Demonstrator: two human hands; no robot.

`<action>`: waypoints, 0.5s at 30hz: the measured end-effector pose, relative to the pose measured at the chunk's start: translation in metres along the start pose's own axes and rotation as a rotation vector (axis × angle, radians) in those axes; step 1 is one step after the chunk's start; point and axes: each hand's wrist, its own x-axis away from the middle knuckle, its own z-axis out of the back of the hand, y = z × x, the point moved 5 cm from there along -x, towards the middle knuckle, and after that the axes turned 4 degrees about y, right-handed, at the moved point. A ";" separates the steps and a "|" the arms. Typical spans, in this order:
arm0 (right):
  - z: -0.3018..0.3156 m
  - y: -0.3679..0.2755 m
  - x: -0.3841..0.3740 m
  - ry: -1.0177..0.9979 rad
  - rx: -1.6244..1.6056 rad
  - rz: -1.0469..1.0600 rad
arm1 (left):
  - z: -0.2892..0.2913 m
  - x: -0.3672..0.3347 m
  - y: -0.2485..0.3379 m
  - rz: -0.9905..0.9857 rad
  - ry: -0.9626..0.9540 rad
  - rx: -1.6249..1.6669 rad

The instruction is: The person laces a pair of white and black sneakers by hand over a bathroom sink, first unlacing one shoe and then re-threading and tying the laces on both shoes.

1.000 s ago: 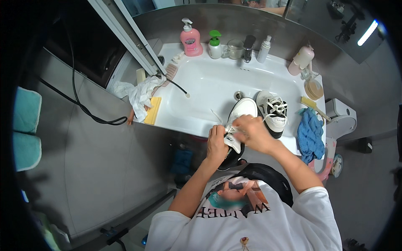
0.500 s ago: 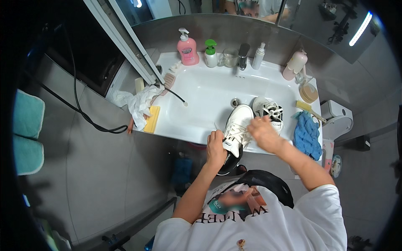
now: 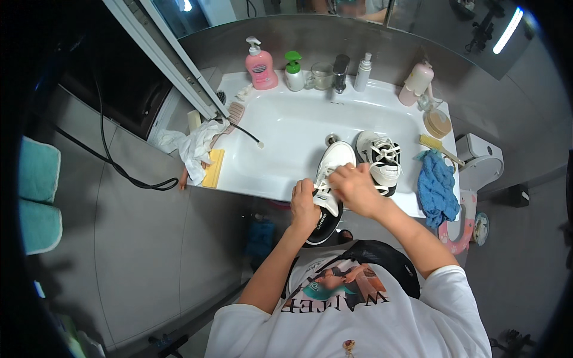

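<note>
A white sneaker with a black lining (image 3: 336, 156) rests over the front rim of the white washbasin (image 3: 286, 164), toe pointing into the bowl. My left hand (image 3: 304, 203) is closed around its left side near the ankle opening. Bent over the lacing, my right hand (image 3: 357, 190) has its fingers closed at the white shoelace; the fingertips partly hide the grip. Right of it, inside the basin, lies the matching sneaker (image 3: 385, 170), with loose laces across its top.
Along the back rim stand a pink pump bottle (image 3: 261, 68), a green-topped bottle (image 3: 294, 74), a glass cup (image 3: 322, 76) and the tap (image 3: 340, 74). A yellow brush (image 3: 440, 149) and blue cloth (image 3: 437, 188) lie right; a white cloth (image 3: 194, 143) and yellow sponge (image 3: 213, 169) lie left.
My right hand has moved left from beside the sneaker onto its lacing, uncovering more of the other sneaker. My left hand keeps its hold.
</note>
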 end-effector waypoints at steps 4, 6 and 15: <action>-0.028 -0.005 -0.009 -0.060 0.109 0.100 | 0.001 0.000 0.000 0.009 0.013 0.011; -0.031 -0.007 -0.011 -0.059 0.197 0.196 | -0.001 0.000 -0.001 0.015 0.010 0.008; 0.026 0.015 -0.002 -0.614 -0.799 -0.137 | 0.000 -0.004 -0.004 0.129 -0.019 -0.036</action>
